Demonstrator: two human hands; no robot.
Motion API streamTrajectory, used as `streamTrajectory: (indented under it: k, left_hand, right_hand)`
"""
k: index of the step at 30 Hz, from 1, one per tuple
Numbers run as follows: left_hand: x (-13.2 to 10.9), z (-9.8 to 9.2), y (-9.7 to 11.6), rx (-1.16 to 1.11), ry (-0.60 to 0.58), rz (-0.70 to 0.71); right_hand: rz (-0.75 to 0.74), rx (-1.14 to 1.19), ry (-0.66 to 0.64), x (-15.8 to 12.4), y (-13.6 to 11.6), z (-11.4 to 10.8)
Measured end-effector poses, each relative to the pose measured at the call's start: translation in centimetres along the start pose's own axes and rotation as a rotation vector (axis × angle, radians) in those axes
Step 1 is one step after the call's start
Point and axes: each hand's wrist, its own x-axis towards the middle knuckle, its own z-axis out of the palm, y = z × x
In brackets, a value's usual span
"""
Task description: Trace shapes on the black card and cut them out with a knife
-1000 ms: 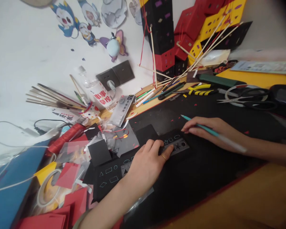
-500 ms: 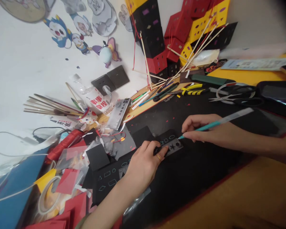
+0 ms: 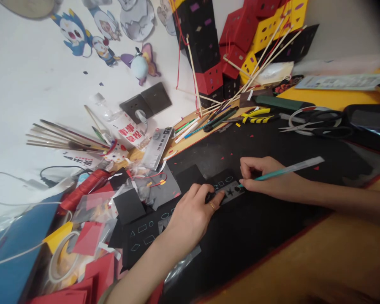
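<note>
My right hand (image 3: 266, 175) is closed round a teal pen (image 3: 280, 172) with a clear barrel end. The pen's tip rests at the hexagon cutout of a grey see-through stencil ruler (image 3: 240, 194). My left hand (image 3: 191, 209), with a ring on one finger, presses the ruler down with bent fingers and covers its middle. Under the ruler lies black paper (image 3: 134, 232) with light-blue outlines on it: triangle, rectangles, circles, a diamond, and a square and oval near the pen. A plain black square of paper (image 3: 189, 178) lies just beyond.
Scissors (image 3: 307, 124) and yellow-handled pliers (image 3: 256, 115) lie at the back right of the black mat (image 3: 272, 232). Red, black and yellow paper boxes (image 3: 202, 50) with sticks stand behind. Red paper (image 3: 88, 238), tape (image 3: 63, 257) and plastic bags crowd the left.
The pen tip has moved down from the ruler's upper edge into its hexagon cutout, and the pen leans lower. My left hand keeps its place on the ruler.
</note>
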Motion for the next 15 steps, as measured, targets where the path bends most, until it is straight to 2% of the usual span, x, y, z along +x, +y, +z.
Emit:
streamTrajectory:
  k: [15]
  left_hand:
    - [0.02, -0.10, -0.09, 0.011, -0.021, 0.011]
  right_hand:
    - [-0.008, -0.093, -0.068, 0.25, -0.14, 0.00]
